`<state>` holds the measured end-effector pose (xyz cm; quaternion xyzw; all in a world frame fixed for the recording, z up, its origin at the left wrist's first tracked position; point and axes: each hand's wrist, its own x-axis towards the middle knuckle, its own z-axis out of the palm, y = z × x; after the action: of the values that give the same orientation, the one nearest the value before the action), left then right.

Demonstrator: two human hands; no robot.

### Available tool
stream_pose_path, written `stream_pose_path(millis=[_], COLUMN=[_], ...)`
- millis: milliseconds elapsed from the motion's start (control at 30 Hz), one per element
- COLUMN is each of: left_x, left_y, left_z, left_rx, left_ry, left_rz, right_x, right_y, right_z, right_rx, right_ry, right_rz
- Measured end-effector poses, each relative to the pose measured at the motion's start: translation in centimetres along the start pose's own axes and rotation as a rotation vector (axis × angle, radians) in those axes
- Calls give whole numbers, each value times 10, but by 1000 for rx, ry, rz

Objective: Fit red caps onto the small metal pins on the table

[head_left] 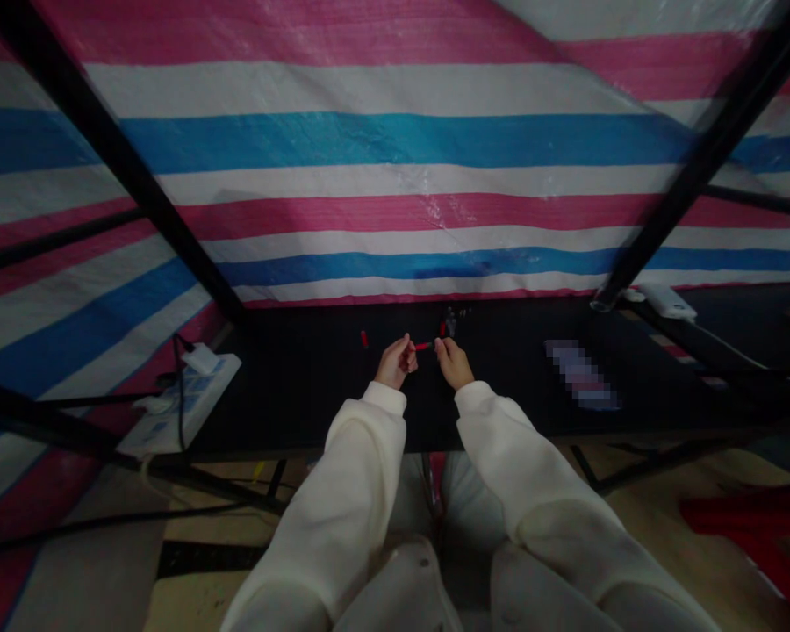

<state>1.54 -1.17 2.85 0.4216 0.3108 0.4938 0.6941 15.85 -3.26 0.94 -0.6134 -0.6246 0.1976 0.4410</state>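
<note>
Above the black table (296,386), my left hand (393,363) is closed in a pinch on a thin red stick-like piece (422,347), which points across to the right. My right hand (456,363) pinches at the dark end of the same piece, so the two hands are joined by it. Its exact kind is too small to make out. A short red piece (364,339) lies to the left of my left hand. Just beyond my right hand are another red piece (442,328) and a small dark clump (451,321), with several tiny bits beside it.
A power strip (201,395) with plugs and cables rests at the table's left end. On the right lies a pixelated phone-like rectangle (580,376). A white device with a cable (668,301) sits farther right. Black frame posts (691,158) and striped sheeting (395,140) enclose the table.
</note>
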Motion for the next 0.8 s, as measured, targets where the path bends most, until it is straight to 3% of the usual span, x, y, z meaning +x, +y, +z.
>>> stream_pose_path(millis=[167,467,800], left_x=[1,10,16], left_y=[-4,-15,-24], left_z=[-3,-11,-18], left_rx=[2,91,84], left_ry=[-42,-6,31], left_rz=[-15,53,72], right_x=[-2,0,4], right_y=[1,3,14], right_z=[0,2,11], right_rx=[-1,-3,188], right_ry=[-55,11,39], right_rz=[-55,-48,-140])
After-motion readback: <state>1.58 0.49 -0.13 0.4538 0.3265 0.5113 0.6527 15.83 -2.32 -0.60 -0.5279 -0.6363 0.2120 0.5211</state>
